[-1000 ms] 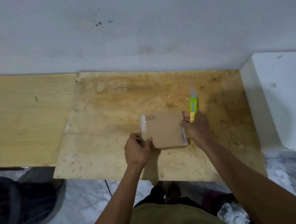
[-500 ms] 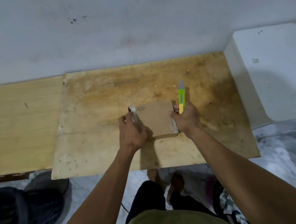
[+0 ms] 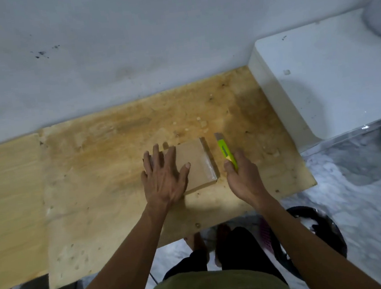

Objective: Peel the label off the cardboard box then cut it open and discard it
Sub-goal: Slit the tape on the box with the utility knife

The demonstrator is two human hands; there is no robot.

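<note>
Left hand [image 3: 164,182] flat on cardboard box [image 3: 195,165], fingers spread (mid frame). Right hand [image 3: 243,177] just beside box, grasping green cutter [image 3: 226,152]. Wooden counter [image 3: 99,177] underneath.

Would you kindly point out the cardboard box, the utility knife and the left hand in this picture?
cardboard box [image 3: 195,161], head view, on its bare top face.
utility knife [image 3: 224,149], head view, on its green handle.
left hand [image 3: 163,182], head view, on the back of the hand.
</note>
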